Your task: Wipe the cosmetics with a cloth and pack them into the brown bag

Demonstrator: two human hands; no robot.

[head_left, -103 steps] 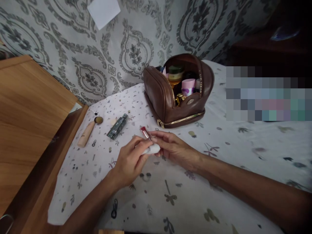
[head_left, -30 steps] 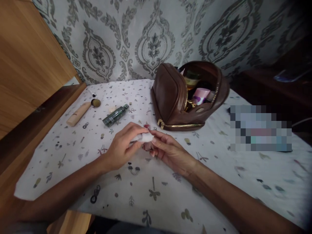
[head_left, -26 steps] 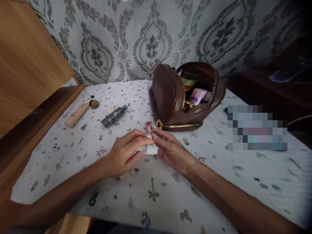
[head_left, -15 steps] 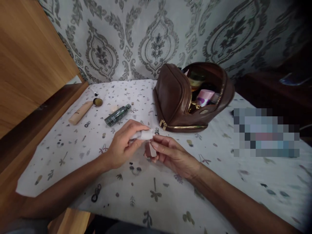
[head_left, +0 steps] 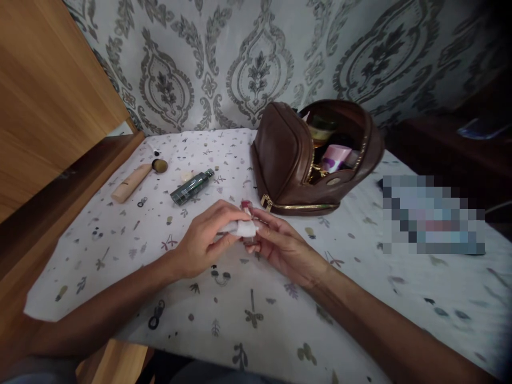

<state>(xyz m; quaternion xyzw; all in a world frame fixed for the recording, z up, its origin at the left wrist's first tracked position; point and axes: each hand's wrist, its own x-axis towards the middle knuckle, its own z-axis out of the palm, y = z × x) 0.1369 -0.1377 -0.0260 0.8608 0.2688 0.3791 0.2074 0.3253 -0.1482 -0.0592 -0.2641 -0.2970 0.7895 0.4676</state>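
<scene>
My left hand [head_left: 208, 234] pinches a folded white wipe [head_left: 246, 229] between thumb and fingers. The wipe lies against a small reddish item [head_left: 246, 205] with a clear or pinkish lower part, which my right hand [head_left: 282, 242] grips with its fingertips. Both hands meet over the patterned white cloth. Behind them on the right, a brown leather bag [head_left: 284, 154] stands unzipped, with a pink and purple container [head_left: 336, 158] inside. A dark green bottle [head_left: 192, 186] lies beyond my left hand.
At the far left a beige tube [head_left: 132, 183] lies beside a round brush head [head_left: 160, 166]. A blurred-out flat item [head_left: 434, 216] is on the right. A wooden panel [head_left: 60, 69] borders the left, and patterned fabric hangs behind.
The small item in my right hand has turned, so its red end now points up and away. The white wipe has moved slightly nearer and now overlaps the item's front.
</scene>
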